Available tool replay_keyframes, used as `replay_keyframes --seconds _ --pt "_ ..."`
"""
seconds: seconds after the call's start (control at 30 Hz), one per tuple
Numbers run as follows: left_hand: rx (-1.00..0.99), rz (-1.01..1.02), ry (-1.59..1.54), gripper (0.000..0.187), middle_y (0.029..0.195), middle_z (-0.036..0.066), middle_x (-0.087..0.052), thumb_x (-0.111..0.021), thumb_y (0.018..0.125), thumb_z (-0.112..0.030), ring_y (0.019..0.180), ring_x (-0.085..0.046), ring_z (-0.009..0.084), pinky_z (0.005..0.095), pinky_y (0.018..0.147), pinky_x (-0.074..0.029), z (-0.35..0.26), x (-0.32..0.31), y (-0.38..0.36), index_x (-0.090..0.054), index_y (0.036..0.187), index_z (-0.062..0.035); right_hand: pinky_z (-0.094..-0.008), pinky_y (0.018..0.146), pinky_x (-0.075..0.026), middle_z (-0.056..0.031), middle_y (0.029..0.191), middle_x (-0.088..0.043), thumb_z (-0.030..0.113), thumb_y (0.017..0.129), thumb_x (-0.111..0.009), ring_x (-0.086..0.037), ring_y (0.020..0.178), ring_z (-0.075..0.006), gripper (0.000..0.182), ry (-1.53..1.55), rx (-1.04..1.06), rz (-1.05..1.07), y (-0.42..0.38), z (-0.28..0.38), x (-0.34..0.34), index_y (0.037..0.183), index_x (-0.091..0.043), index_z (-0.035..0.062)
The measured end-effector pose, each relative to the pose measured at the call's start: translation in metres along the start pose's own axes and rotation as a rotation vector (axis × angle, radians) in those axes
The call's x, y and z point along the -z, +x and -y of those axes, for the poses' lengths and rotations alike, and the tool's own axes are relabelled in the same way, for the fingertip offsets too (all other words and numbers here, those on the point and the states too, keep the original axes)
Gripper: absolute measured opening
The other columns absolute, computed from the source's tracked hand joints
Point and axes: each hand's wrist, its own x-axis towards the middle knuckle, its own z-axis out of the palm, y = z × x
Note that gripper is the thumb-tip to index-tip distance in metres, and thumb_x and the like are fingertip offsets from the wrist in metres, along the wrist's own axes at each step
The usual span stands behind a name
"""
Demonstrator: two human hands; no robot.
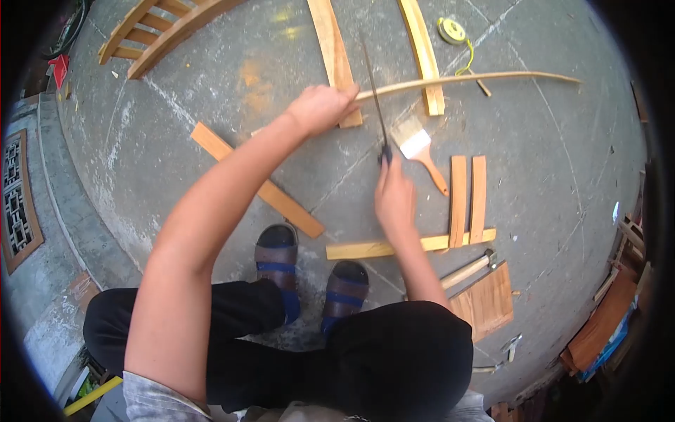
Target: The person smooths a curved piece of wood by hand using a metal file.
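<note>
The right hand (394, 200) is closing around a file (375, 98) handle, laying the blade across a thin curved strip (464, 79) which the left hand (320, 109) is gripping above the floor (548, 162).

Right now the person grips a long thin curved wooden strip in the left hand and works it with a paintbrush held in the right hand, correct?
Not quite. The head view shows the right hand holding a slim dark-handled blade or file, not the paintbrush, which lies untouched on the concrete floor beside it. The left hand does grip the long thin curved wooden strip.
</note>
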Motion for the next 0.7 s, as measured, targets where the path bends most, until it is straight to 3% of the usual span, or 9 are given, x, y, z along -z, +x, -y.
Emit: replay_keyframes --seconds 0.13,0.3,0.43,0.57,0.7 --pt "-0.034 -0.018 0.027 0.037 0.077 0.021 -0.073 -0.055 0.110 -0.042 0.074 -0.074 0.0443 0.0538 0.068 -0.060 0.007 -0.008 0.000 -0.055 0.111 -0.0051 -0.0647 0.063 -0.049 -0.0323 0.073 -0.066 0.024 0.112 -0.051 -0.067 0.072 -0.0543 0.026 0.092 -0.066 0.011 -0.013 0.000 0.003 0.122 -0.056 0.0006" --pt "-0.021 -0.092 -0.009 0.035 0.072 0.021 -0.072 -0.055 0.110 -0.041 0.075 -0.075 0.0429 0.0535 0.065 -0.060 0.003 -0.009 -0.004 -0.055 0.110 -0.0053 -0.0637 0.064 -0.050 -0.0327 0.075 -0.067 0.022 0.112 -0.049 -0.067 0.073 -0.0540 0.027 -0.003 0.021 0.024 0.013 0.012 0.018 0.115 -0.055 -0.0044" --pt "-0.048 -0.055 0.078 0.035 0.071 0.019 -0.072 -0.054 0.111 -0.041 0.072 -0.075 0.0406 0.0518 0.061 -0.060 0.005 -0.008 -0.006 -0.054 0.109 -0.0063 -0.0642 0.065 -0.050 -0.0358 0.078 -0.067 0.020 0.112 -0.048 -0.067 0.075 -0.0556 0.027 0.029 -0.092 0.077 -0.024 0.008 0.022 0.118 -0.057 -0.0050" --pt "-0.070 -0.035 0.081 0.035 0.071 0.017 -0.072 -0.054 0.111 -0.042 0.068 -0.074 0.0389 0.0490 0.058 -0.059 0.007 -0.010 0.000 -0.051 0.109 -0.0074 -0.0644 0.068 -0.050 -0.0347 0.078 -0.067 0.021 0.112 -0.048 -0.067 0.078 -0.0563 0.029 -0.005 -0.089 0.073 0.014 0.033 0.039 0.118 -0.057 -0.0055" --pt "-0.046 -0.051 0.112 0.033 0.075 0.018 -0.073 -0.052 0.111 -0.042 0.068 -0.074 0.0379 0.0467 0.056 -0.059 0.004 -0.011 -0.005 -0.051 0.111 -0.0088 -0.0610 0.068 -0.050 -0.0338 0.081 -0.068 0.021 0.113 -0.049 -0.067 0.079 -0.0560 0.025 0.049 -0.163 0.109 -0.034 0.012 0.023 0.118 -0.056 -0.0026"
